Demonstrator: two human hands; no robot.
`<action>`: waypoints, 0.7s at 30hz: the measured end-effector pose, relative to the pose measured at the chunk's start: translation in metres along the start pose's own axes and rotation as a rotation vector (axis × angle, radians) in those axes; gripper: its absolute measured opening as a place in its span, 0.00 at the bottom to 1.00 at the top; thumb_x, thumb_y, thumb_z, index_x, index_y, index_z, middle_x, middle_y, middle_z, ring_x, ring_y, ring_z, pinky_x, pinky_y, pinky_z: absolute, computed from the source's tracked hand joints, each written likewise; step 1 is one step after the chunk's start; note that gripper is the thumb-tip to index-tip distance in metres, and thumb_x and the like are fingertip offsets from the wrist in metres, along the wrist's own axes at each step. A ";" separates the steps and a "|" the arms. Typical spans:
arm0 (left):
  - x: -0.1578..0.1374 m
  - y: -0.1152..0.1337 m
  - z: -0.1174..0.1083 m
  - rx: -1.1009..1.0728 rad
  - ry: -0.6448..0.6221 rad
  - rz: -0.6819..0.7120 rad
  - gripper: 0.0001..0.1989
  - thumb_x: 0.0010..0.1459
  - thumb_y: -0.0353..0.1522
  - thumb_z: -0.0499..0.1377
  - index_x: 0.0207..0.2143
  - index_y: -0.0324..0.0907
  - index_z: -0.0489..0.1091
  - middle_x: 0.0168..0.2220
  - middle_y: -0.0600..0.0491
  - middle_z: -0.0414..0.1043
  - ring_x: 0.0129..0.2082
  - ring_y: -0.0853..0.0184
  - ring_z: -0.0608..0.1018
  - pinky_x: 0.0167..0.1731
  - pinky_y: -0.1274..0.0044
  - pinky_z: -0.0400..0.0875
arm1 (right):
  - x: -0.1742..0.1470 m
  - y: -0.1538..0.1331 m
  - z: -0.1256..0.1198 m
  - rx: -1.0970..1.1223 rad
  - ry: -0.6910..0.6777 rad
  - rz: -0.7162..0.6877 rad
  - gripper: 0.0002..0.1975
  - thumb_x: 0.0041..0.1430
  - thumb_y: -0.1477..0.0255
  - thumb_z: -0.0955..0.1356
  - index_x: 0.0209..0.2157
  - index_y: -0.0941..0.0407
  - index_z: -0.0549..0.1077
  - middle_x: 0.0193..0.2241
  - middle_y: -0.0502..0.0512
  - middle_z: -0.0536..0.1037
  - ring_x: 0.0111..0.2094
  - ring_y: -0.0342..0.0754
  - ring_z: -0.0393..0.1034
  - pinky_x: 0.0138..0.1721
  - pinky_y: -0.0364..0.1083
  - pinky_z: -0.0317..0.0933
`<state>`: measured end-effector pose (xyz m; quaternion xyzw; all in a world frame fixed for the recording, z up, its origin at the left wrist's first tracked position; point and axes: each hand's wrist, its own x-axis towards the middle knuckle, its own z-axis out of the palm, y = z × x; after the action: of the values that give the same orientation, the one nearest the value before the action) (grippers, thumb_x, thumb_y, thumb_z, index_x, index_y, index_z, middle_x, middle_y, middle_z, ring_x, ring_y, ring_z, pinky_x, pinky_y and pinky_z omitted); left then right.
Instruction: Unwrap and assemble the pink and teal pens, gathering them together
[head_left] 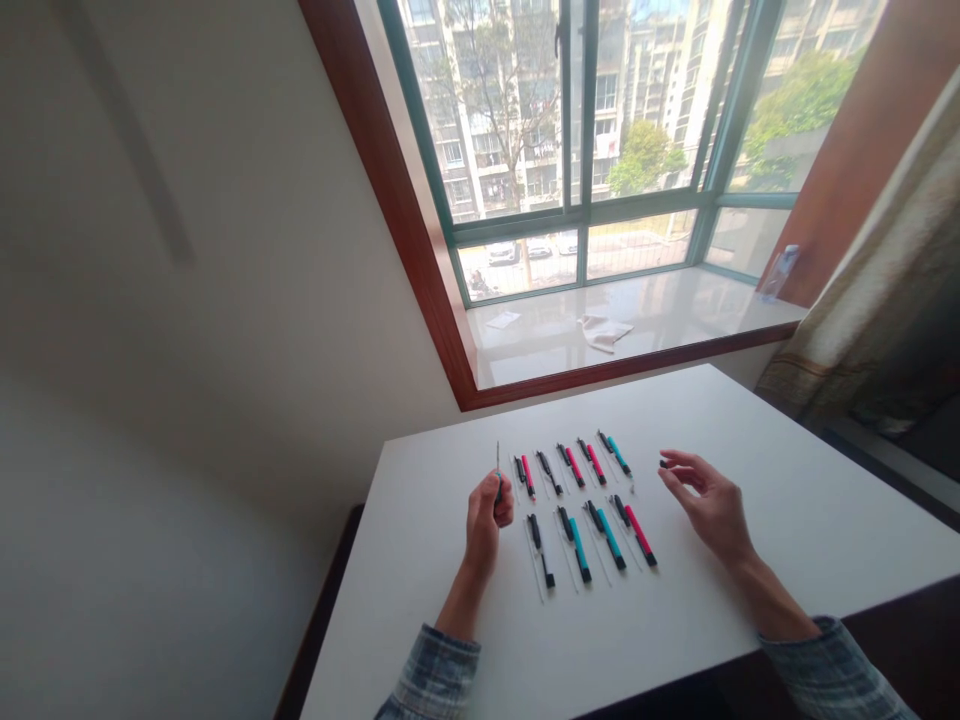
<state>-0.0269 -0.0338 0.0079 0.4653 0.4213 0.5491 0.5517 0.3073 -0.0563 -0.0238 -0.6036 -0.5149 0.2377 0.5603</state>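
Our left hand point(486, 515) is wrapped tight around a thin tool point(498, 458), and its metal stick points to twelve o'clock. Our right hand point(709, 500) pinches a small black piece point(663, 464) between thumb and finger, at that hand's ten o'clock. It is too tiny for us to tell what it is.

Between our two hands, pens and sticks lie in two rows on the white surface point(750, 430). From our left hand, the back row point(574, 468) goes off between two and three o'clock. It has five little groups, with pink bits, black bits and one teal bit at the far end. The front row point(577, 546) goes from four o'clock round to three. It has four groups: one mostly black, two with teal, one with pink. A small pale bit point(631, 489) lies between the rows.

From the middle of the surface, we see a crumpled cloth point(604, 332) on the window sill point(690, 305) at twelve o'clock, and a clear bottle point(780, 270) at one.
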 end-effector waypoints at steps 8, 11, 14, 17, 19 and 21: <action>0.000 0.000 0.000 -0.004 0.018 0.009 0.23 0.62 0.52 0.56 0.28 0.41 0.61 0.21 0.63 0.48 0.19 0.76 0.50 0.19 0.82 0.44 | 0.002 0.003 -0.002 -0.027 -0.006 -0.022 0.22 0.59 0.55 0.71 0.49 0.55 0.78 0.41 0.60 0.82 0.41 0.56 0.78 0.47 0.57 0.72; 0.000 -0.002 0.001 0.011 0.012 0.001 0.24 0.61 0.52 0.56 0.28 0.41 0.61 0.20 0.63 0.47 0.18 0.76 0.50 0.19 0.82 0.44 | 0.002 0.008 -0.003 -0.088 -0.060 0.035 0.20 0.59 0.55 0.70 0.46 0.54 0.79 0.38 0.59 0.83 0.38 0.56 0.79 0.44 0.55 0.72; 0.000 -0.002 0.002 0.030 -0.001 0.004 0.24 0.61 0.52 0.56 0.27 0.41 0.61 0.21 0.63 0.48 0.19 0.76 0.51 0.19 0.82 0.44 | 0.001 0.009 -0.002 -0.164 -0.137 0.042 0.18 0.59 0.56 0.70 0.45 0.53 0.79 0.34 0.56 0.83 0.34 0.55 0.79 0.39 0.52 0.72; 0.000 -0.001 0.001 0.029 -0.001 0.004 0.24 0.61 0.52 0.56 0.27 0.41 0.61 0.21 0.62 0.48 0.18 0.76 0.51 0.18 0.82 0.44 | -0.001 0.005 0.002 -0.226 -0.208 -0.035 0.15 0.60 0.58 0.70 0.42 0.53 0.78 0.35 0.56 0.82 0.32 0.53 0.77 0.36 0.50 0.71; 0.000 -0.001 0.001 0.028 -0.006 0.003 0.24 0.62 0.52 0.56 0.27 0.41 0.61 0.21 0.62 0.48 0.18 0.76 0.51 0.18 0.82 0.43 | -0.002 0.002 0.004 -0.255 -0.248 -0.085 0.13 0.60 0.59 0.69 0.40 0.53 0.78 0.35 0.56 0.81 0.30 0.51 0.75 0.36 0.50 0.70; 0.000 -0.001 0.002 0.032 -0.012 0.000 0.24 0.62 0.52 0.56 0.27 0.41 0.61 0.21 0.62 0.48 0.19 0.76 0.50 0.19 0.82 0.43 | -0.002 0.000 0.005 -0.277 -0.279 -0.114 0.11 0.61 0.60 0.69 0.39 0.52 0.78 0.35 0.55 0.80 0.29 0.50 0.74 0.36 0.50 0.69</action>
<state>-0.0249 -0.0337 0.0069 0.4772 0.4267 0.5397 0.5467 0.3020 -0.0561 -0.0255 -0.6059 -0.6486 0.2137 0.4081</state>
